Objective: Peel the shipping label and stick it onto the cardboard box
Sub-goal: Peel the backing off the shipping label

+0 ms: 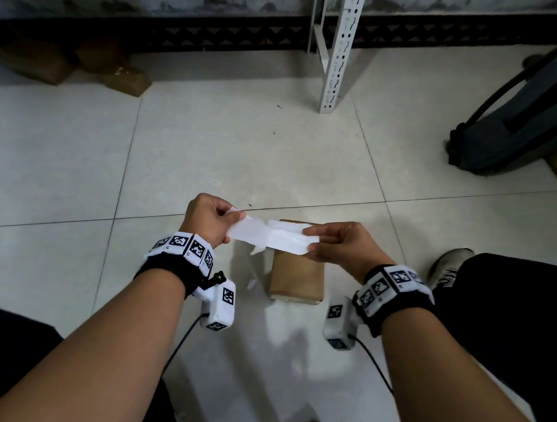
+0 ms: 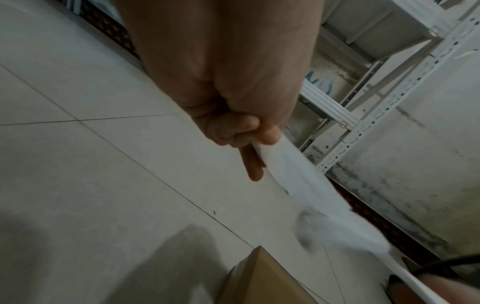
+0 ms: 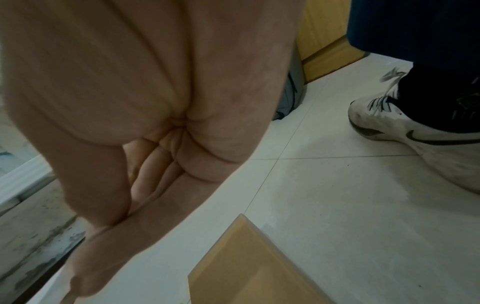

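Directly above the small brown cardboard box (image 1: 296,278), both hands hold a white rectangular shipping label (image 1: 274,237) stretched out in the air between them. The left hand (image 1: 208,222) pinches the label's left end between thumb and curled fingers, and the right hand (image 1: 340,244) pinches its right end the same way, so the two hands are apart with the paper spanning the gap. The label looks creased near its middle, and whether its backing is already separated cannot be told. The box lies flat on the pale tiled floor (image 1: 64,169) below the label, not touching it. A white perforated metal shelf post (image 1: 340,44) stands farther back, a dark grey backpack (image 1: 525,122) lies to the right, and a white sneaker (image 1: 448,265) rests near the right wrist
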`<state>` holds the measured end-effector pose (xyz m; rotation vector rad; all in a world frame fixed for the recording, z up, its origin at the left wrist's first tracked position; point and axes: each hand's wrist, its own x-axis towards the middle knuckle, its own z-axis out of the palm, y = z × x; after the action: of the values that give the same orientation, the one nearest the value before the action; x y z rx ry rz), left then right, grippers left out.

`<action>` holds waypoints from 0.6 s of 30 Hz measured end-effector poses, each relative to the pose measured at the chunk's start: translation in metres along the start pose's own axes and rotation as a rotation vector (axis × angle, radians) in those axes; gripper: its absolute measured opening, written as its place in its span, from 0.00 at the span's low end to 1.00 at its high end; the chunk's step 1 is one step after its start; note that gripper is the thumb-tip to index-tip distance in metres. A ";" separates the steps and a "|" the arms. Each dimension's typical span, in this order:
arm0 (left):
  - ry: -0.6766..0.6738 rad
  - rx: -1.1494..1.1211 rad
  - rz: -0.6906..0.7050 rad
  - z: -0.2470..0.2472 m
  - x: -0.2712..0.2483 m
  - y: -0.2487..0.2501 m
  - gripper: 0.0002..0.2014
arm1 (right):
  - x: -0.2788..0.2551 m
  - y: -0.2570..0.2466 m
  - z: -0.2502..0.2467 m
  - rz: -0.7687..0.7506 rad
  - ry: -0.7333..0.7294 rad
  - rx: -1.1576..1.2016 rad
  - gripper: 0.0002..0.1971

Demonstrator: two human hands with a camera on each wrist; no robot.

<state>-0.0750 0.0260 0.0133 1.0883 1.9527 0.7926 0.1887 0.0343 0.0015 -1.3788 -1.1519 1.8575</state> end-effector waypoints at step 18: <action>-0.053 0.096 0.055 -0.005 0.003 -0.034 0.07 | -0.002 0.011 -0.013 0.111 0.011 0.044 0.16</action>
<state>-0.0948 0.0124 -0.0118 1.2120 1.9407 0.6981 0.2018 0.0314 -0.0086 -1.4523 -1.0419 1.9380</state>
